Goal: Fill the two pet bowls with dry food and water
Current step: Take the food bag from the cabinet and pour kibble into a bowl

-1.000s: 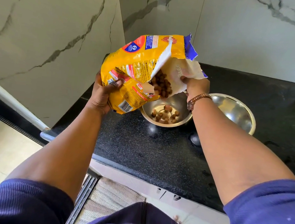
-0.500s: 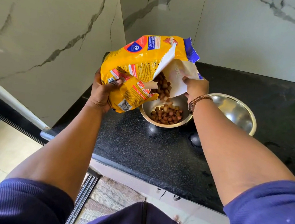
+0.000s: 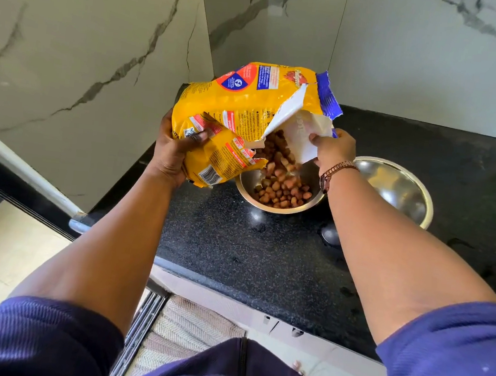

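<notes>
Round brown kibble [image 3: 283, 188], shiny steel bowl [image 3: 248, 184]

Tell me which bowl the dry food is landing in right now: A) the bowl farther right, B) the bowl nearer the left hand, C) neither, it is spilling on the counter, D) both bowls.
B: kibble falls from the tilted bag into the nearer bowl; the right bowl shows only bare metal.

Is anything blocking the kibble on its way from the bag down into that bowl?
Nothing visible does. The bag's torn mouth hangs right above the near bowl, and kibble drops straight in. The right hand only holds the flap aside.
</notes>
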